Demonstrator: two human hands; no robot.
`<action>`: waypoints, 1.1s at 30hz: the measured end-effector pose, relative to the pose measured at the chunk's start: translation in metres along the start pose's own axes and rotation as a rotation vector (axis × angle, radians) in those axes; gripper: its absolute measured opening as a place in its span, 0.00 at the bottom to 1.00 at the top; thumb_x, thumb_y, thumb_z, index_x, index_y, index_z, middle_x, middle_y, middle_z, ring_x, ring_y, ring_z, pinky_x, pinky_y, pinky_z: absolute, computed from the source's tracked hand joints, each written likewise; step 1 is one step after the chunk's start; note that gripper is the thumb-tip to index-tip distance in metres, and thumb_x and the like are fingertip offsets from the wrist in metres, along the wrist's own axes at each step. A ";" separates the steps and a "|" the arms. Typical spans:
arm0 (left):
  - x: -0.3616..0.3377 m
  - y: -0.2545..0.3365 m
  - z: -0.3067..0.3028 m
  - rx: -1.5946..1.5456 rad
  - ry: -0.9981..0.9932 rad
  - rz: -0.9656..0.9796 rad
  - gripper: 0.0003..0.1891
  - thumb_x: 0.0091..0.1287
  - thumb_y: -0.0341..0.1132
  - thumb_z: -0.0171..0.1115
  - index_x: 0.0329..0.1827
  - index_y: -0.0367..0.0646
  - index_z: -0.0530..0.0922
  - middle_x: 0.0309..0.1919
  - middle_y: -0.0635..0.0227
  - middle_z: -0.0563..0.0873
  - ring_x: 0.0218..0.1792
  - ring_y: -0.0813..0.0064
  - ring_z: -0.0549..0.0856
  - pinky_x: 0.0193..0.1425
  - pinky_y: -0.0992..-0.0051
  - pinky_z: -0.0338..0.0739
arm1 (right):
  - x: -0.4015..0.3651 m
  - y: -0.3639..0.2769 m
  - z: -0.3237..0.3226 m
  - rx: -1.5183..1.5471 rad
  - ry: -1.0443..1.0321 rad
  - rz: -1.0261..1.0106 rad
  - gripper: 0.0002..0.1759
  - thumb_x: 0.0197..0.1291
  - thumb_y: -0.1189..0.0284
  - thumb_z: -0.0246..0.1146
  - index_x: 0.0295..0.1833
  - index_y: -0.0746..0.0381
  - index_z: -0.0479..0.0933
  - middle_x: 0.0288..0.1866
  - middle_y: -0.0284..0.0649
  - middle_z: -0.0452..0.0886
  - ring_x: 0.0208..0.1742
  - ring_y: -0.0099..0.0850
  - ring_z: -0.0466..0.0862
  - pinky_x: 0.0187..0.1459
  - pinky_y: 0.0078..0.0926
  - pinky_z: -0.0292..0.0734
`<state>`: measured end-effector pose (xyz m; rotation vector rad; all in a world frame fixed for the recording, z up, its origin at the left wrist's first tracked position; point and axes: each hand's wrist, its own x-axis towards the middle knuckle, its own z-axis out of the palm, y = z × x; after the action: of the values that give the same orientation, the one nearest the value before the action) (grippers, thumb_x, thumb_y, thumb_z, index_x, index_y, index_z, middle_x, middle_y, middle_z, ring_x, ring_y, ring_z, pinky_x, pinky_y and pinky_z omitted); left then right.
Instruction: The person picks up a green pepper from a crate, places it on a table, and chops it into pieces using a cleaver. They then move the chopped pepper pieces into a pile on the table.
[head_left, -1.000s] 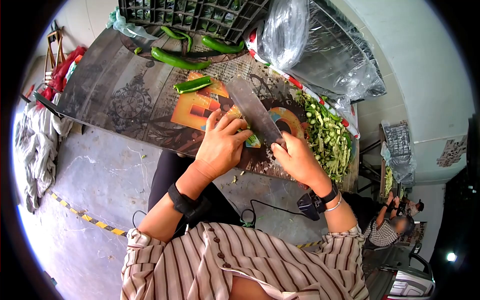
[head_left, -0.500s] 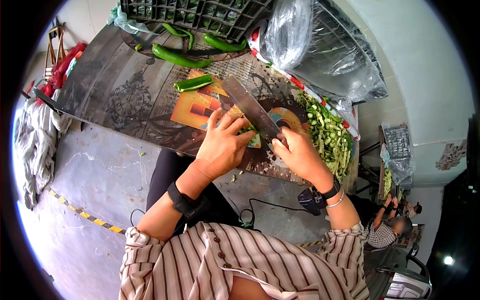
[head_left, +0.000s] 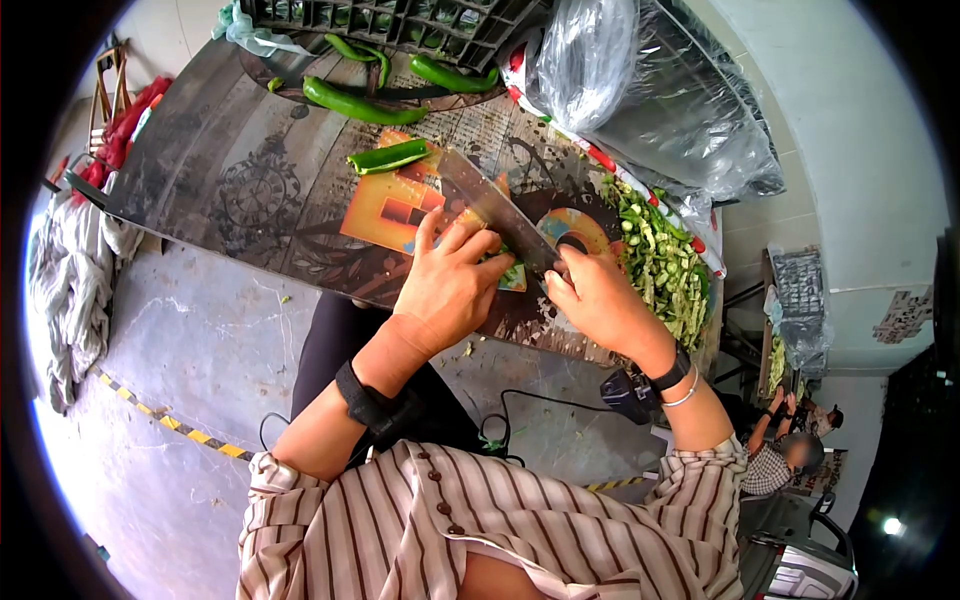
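Note:
My right hand [head_left: 603, 300] is wrapped round the handle of a wide-bladed knife [head_left: 495, 205], its blade slanting up and left across the table. Beside the blade my left hand [head_left: 450, 285] rests with curled fingers on a green pepper piece [head_left: 513, 268], which the fingers mostly hide. A cut length of green pepper [head_left: 390, 157] lies just beyond the left fingertips, its pale inside showing. To the right of my right hand is a heap of chopped green pepper [head_left: 665, 265].
Whole green peppers [head_left: 355, 103] lie near a black plastic crate [head_left: 400, 30] at the far side of the patterned table [head_left: 200, 180]. A clear plastic bag [head_left: 680, 120] stands at the back right. Another person [head_left: 785, 460] is farther off at the right.
The knife and my right hand have shifted very slightly. My left hand stays on the pepper piece, its fingers a little more curled.

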<state>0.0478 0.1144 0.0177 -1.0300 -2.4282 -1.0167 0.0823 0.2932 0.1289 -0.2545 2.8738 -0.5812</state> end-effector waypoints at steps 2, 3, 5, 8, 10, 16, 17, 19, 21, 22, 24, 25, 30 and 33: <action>0.000 0.000 0.001 0.006 0.006 -0.004 0.12 0.59 0.31 0.63 0.45 0.53 0.85 0.44 0.75 0.79 0.58 0.71 0.75 0.72 0.52 0.55 | 0.003 0.003 0.004 0.011 0.004 0.002 0.12 0.63 0.72 0.58 0.33 0.70 0.68 0.25 0.59 0.75 0.32 0.58 0.78 0.33 0.49 0.71; 0.001 0.000 0.000 0.001 -0.001 -0.009 0.12 0.59 0.31 0.63 0.45 0.53 0.85 0.44 0.75 0.79 0.58 0.71 0.75 0.72 0.52 0.55 | 0.005 0.006 0.007 0.017 0.010 0.001 0.12 0.63 0.72 0.58 0.32 0.70 0.68 0.26 0.59 0.75 0.32 0.58 0.78 0.34 0.49 0.71; 0.002 0.001 -0.002 0.021 -0.039 -0.021 0.12 0.59 0.32 0.63 0.45 0.53 0.85 0.45 0.76 0.80 0.58 0.72 0.75 0.73 0.50 0.54 | 0.012 0.011 0.020 0.028 0.050 -0.006 0.12 0.63 0.72 0.58 0.32 0.70 0.68 0.26 0.59 0.75 0.32 0.58 0.78 0.34 0.49 0.71; 0.001 0.000 0.000 0.009 0.004 0.003 0.12 0.59 0.32 0.63 0.45 0.53 0.85 0.45 0.76 0.80 0.58 0.72 0.75 0.74 0.49 0.52 | 0.022 0.013 0.023 -0.023 0.137 -0.075 0.13 0.64 0.71 0.58 0.33 0.71 0.68 0.27 0.61 0.76 0.33 0.59 0.78 0.34 0.50 0.71; 0.000 -0.001 0.000 0.025 0.017 0.007 0.11 0.59 0.32 0.63 0.45 0.54 0.85 0.44 0.76 0.81 0.57 0.72 0.76 0.74 0.49 0.52 | 0.025 0.013 0.021 0.013 0.176 -0.062 0.13 0.64 0.71 0.58 0.34 0.71 0.68 0.28 0.61 0.76 0.34 0.61 0.77 0.35 0.49 0.71; -0.002 -0.002 0.001 0.008 0.019 0.004 0.10 0.60 0.32 0.63 0.44 0.54 0.85 0.43 0.76 0.81 0.55 0.72 0.77 0.75 0.51 0.53 | 0.010 0.004 0.004 0.110 0.103 0.047 0.13 0.64 0.71 0.58 0.35 0.72 0.68 0.26 0.61 0.74 0.32 0.60 0.75 0.33 0.46 0.70; -0.002 -0.002 0.001 0.002 0.014 0.007 0.10 0.60 0.32 0.63 0.44 0.54 0.85 0.43 0.76 0.81 0.55 0.72 0.77 0.75 0.51 0.53 | 0.007 0.002 0.003 0.091 0.088 0.032 0.13 0.63 0.71 0.58 0.34 0.72 0.68 0.26 0.60 0.74 0.31 0.60 0.75 0.33 0.46 0.70; -0.001 -0.002 0.002 -0.009 0.034 0.005 0.10 0.60 0.32 0.63 0.43 0.54 0.85 0.43 0.76 0.81 0.55 0.71 0.77 0.74 0.51 0.53 | 0.003 0.007 0.008 0.088 0.090 -0.019 0.13 0.63 0.72 0.59 0.34 0.71 0.68 0.24 0.59 0.74 0.30 0.59 0.76 0.32 0.46 0.70; -0.001 -0.002 0.002 -0.014 0.033 0.001 0.10 0.60 0.32 0.63 0.43 0.53 0.85 0.42 0.76 0.81 0.55 0.71 0.77 0.74 0.51 0.53 | 0.000 0.006 0.010 0.078 0.085 -0.024 0.12 0.63 0.72 0.59 0.34 0.71 0.68 0.24 0.59 0.74 0.30 0.59 0.76 0.32 0.47 0.70; -0.001 -0.002 0.002 -0.015 0.033 -0.005 0.10 0.59 0.32 0.63 0.43 0.53 0.85 0.42 0.76 0.81 0.55 0.71 0.77 0.74 0.51 0.53 | 0.000 0.006 0.011 0.070 0.078 -0.033 0.12 0.63 0.72 0.59 0.34 0.71 0.68 0.24 0.59 0.74 0.30 0.58 0.76 0.32 0.47 0.71; -0.002 -0.002 0.003 -0.008 0.035 -0.014 0.10 0.59 0.32 0.63 0.43 0.53 0.85 0.42 0.76 0.81 0.56 0.71 0.76 0.74 0.51 0.53 | 0.001 0.001 0.008 0.064 0.044 0.022 0.12 0.63 0.72 0.59 0.34 0.71 0.68 0.25 0.58 0.75 0.30 0.58 0.77 0.32 0.46 0.71; -0.002 -0.002 0.003 -0.004 0.035 -0.012 0.10 0.59 0.32 0.63 0.43 0.53 0.85 0.43 0.76 0.81 0.56 0.71 0.76 0.74 0.51 0.53 | 0.002 0.000 0.008 0.072 0.029 0.035 0.12 0.63 0.72 0.59 0.34 0.71 0.69 0.25 0.59 0.75 0.31 0.58 0.77 0.32 0.47 0.71; 0.000 -0.002 0.002 0.006 0.001 -0.023 0.10 0.58 0.32 0.63 0.42 0.52 0.85 0.43 0.75 0.80 0.56 0.71 0.76 0.74 0.50 0.53 | 0.009 0.000 0.008 0.038 -0.030 0.005 0.11 0.64 0.72 0.58 0.36 0.71 0.69 0.26 0.60 0.76 0.32 0.59 0.78 0.33 0.48 0.72; -0.001 0.001 0.002 0.011 -0.014 -0.021 0.10 0.58 0.32 0.63 0.42 0.52 0.84 0.43 0.74 0.80 0.57 0.71 0.76 0.74 0.49 0.53 | 0.021 0.003 0.021 0.052 0.078 -0.021 0.11 0.64 0.72 0.57 0.36 0.71 0.69 0.28 0.60 0.77 0.34 0.59 0.78 0.35 0.51 0.72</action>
<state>0.0487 0.1162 0.0162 -1.0133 -2.4576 -1.0057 0.0668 0.2834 0.1053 -0.2599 2.9292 -0.6834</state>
